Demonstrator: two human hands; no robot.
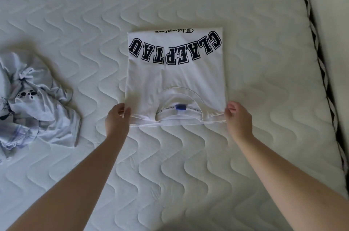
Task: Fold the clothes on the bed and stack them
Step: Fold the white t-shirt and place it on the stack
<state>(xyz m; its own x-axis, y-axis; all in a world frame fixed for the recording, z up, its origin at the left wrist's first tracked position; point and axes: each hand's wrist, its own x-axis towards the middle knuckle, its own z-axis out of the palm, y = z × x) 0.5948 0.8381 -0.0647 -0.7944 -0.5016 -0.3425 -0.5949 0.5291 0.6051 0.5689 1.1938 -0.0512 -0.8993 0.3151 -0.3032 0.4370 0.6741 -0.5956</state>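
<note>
White shirt (175, 78) pinched at near corners, open mattress (188, 174) around.

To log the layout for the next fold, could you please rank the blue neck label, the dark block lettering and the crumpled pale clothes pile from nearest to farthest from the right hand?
From the right hand, in the head view:
1. Blue neck label, just to its left inside the collar.
2. Dark block lettering, up across the far half of the shirt.
3. Crumpled pale clothes pile, at the mattress's far left.
</note>
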